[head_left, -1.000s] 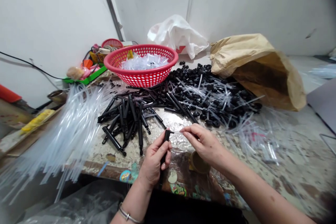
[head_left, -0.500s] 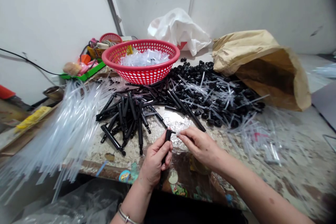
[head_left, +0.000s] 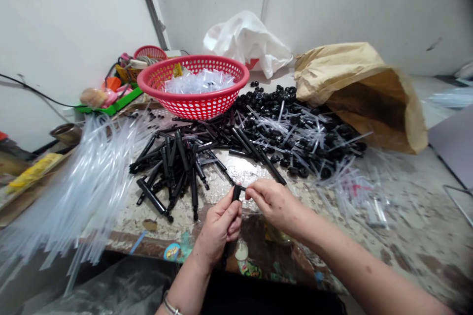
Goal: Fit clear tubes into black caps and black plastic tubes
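Near the table's front edge, my left hand [head_left: 224,224] is wrapped round a black plastic tube [head_left: 236,192] whose upper end sticks out above the fingers. A thin side stub juts right from that end. At the stub, the thumb and fingertips of my right hand [head_left: 271,202] are pinched together; whatever lies between them is too small or hidden to name. Left of my hands lies a pile of similar black tubes [head_left: 177,167]. Behind them spread black caps and short clear tubes [head_left: 291,128].
A red basket [head_left: 199,103] of clear pieces stands at the back, beside a white plastic bag [head_left: 247,42]. An open brown paper bag [head_left: 332,69] lies at right. Long clear tubes [head_left: 70,192] overhang the front left edge. A green tray [head_left: 123,101] sits behind.
My right hand has moved slightly left, its fingertips now up against the stub of the black tube. My left hand keeps its hold. The camera view has shifted a little.
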`<state>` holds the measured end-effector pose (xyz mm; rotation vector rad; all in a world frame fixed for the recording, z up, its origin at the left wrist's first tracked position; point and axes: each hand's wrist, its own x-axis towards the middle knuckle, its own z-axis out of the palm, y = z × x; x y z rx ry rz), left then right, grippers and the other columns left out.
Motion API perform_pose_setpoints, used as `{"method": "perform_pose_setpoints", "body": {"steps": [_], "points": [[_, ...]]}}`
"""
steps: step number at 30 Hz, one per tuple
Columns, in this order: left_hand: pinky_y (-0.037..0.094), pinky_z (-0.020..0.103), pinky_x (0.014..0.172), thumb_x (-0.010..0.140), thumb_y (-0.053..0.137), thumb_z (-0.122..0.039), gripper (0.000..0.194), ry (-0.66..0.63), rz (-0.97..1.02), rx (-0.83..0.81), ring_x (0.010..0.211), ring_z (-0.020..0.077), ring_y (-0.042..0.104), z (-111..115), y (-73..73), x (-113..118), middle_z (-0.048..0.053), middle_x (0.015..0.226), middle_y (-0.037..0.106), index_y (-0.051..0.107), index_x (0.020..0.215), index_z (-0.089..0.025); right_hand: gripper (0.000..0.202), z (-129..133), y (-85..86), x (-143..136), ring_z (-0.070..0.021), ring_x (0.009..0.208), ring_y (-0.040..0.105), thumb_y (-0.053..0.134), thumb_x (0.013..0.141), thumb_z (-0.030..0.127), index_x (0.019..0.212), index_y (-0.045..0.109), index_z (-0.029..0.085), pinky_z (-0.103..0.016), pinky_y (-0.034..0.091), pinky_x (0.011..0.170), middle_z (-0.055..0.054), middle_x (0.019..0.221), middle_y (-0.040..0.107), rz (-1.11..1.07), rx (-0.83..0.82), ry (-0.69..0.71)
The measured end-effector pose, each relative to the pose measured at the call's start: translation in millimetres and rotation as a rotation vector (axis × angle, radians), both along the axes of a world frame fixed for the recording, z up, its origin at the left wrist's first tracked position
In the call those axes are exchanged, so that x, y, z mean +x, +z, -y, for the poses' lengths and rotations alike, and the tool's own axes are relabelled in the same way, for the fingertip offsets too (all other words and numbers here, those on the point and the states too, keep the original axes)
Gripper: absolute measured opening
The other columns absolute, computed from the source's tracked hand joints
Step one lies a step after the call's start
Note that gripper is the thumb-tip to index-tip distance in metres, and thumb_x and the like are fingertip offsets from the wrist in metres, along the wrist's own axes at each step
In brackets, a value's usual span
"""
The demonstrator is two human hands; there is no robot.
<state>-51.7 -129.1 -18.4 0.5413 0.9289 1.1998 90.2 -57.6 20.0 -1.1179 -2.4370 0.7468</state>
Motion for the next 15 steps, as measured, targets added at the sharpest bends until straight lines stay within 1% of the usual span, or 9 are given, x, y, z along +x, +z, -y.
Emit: {"method": "perform_pose_setpoints", "body": {"steps": [2, 4, 6, 8, 9, 10, 12, 14, 15], "points": [[0.017, 0.011, 0.035, 0.077, 0.065, -0.034, 0.042, 0.015, -0.042, 0.004, 0.043, 0.0002, 0.028, 0.0, 0.2, 1.9, -0.003, 0.071, 0.042, 0.058, 0.117, -0.024, 0.024, 1.1, 1.4, -2.8, -0.0151, 0.068, 0.054, 0.042, 0.088, 0.019, 0.071, 0.058, 0.015, -0.027, 0.041, 0.064, -0.005, 0.07, 0.06, 0.011, 0.01, -0.011], [0.019, 0.012, 0.034, 0.077, 0.064, -0.036, 0.047, 0.014, -0.105, 0.005, 0.043, 0.001, 0.029, 1.0, -0.3, 5.2, -0.003, 0.07, 0.043, 0.055, 0.122, -0.025, 0.024, 2.7, 4.9, 0.9, -0.0154, 0.071, 0.054, 0.042, 0.089, 0.02, 0.074, 0.06, 0.015, -0.027, 0.042, 0.067, -0.005, 0.072, 0.06, -0.009, 0.003, -0.006], [0.023, 0.013, 0.033, 0.077, 0.063, -0.038, 0.055, 0.004, -0.194, 0.02, 0.042, 0.0024, 0.031, 3.1, -0.9, 8.3, -0.002, 0.07, 0.046, 0.048, 0.128, -0.026, 0.023, 4.7, 8.0, 16.2, -0.0162, 0.078, 0.056, 0.041, 0.09, 0.025, 0.085, 0.062, 0.016, -0.029, 0.044, 0.071, -0.006, 0.08, 0.062, -0.066, -0.011, -0.037], [0.027, 0.014, 0.034, 0.078, 0.061, -0.041, 0.06, 0.045, -0.317, 0.049, 0.044, 0.0044, 0.035, 4.9, 0.1, 8.3, -0.002, 0.069, 0.048, 0.043, 0.133, -0.025, 0.026, 6.4, 6.0, 45.3, -0.017, 0.084, 0.057, 0.039, 0.091, 0.029, 0.095, 0.062, 0.018, -0.03, 0.045, 0.075, -0.007, 0.089, 0.063, -0.106, -0.019, -0.138], [0.029, 0.015, 0.035, 0.079, 0.06, -0.041, 0.061, 0.095, -0.385, 0.073, 0.045, 0.0056, 0.037, 5.0, 1.9, 6.4, -0.002, 0.068, 0.048, 0.041, 0.135, -0.025, 0.027, 7.0, 2.0, 64.1, -0.0174, 0.085, 0.057, 0.038, 0.091, 0.029, 0.097, 0.061, 0.018, -0.031, 0.045, 0.075, -0.007, 0.092, 0.063, -0.102, -0.011, -0.214], [0.031, 0.015, 0.036, 0.079, 0.059, -0.042, 0.063, 0.158, -0.453, 0.104, 0.048, 0.0069, 0.038, 4.2, 4.8, 2.7, -0.001, 0.068, 0.048, 0.038, 0.136, -0.026, 0.027, 7.4, -4.1, 84.3, -0.0175, 0.083, 0.058, 0.037, 0.091, 0.029, 0.095, 0.062, 0.018, -0.031, 0.045, 0.073, -0.007, 0.09, 0.064, -0.069, 0.001, -0.279], [0.035, 0.017, 0.04, 0.08, 0.058, -0.042, 0.065, 0.287, -0.581, 0.181, 0.052, 0.0089, 0.042, -1.0, 13.9, -9.7, -0.001, 0.068, 0.048, 0.034, 0.138, -0.027, 0.026, 7.7, -20.9, 123.4, -0.0191, 0.079, 0.057, 0.04, 0.088, 0.029, 0.087, 0.063, 0.017, -0.033, 0.044, 0.072, -0.008, 0.083, 0.063, 0.052, 0.113, -0.392], [0.039, 0.019, 0.044, 0.08, 0.057, -0.043, 0.066, 0.396, -0.719, 0.247, 0.053, 0.0096, 0.044, -11.7, 26.3, -27.7, -0.001, 0.071, 0.05, 0.032, 0.139, -0.029, 0.024, 8.5, -38.2, 152.0, -0.0207, 0.076, 0.055, 0.044, 0.085, 0.031, 0.085, 0.063, 0.016, -0.034, 0.042, 0.072, -0.008, 0.079, 0.061, 0.222, 0.226, -0.462], [0.042, 0.021, 0.048, 0.081, 0.054, -0.043, 0.064, 0.45, -0.818, 0.259, 0.053, 0.0097, 0.045, -19.2, 33.1, -37.8, -0.001, 0.074, 0.05, 0.032, 0.139, -0.028, 0.023, 9.0, -44.8, 160.4, -0.0211, 0.076, 0.055, 0.046, 0.085, 0.031, 0.086, 0.063, 0.016, -0.034, 0.041, 0.072, -0.009, 0.08, 0.061, 0.301, 0.272, -0.477]]}}
